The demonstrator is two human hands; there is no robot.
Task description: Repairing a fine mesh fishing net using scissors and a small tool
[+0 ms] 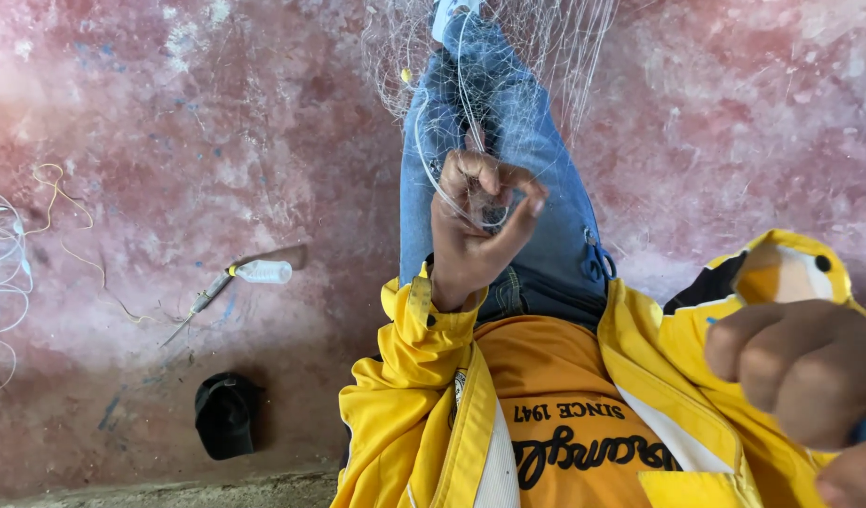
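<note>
Mid-frame, the left hand (475,226) pinches the fishing net (489,56) over the knee; lower right, the right hand (804,372) is fisted, contents unclear.

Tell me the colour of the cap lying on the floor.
Black. The cap shows in the head view, on the reddish floor, lower left.

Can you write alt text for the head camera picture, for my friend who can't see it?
Seen from above, a person in a yellow jacket and jeans pinches strands of thin white fishing net with the left hand, while the right hand is a blurred fist close to the camera. A black cap lies on the reddish floor.
</note>
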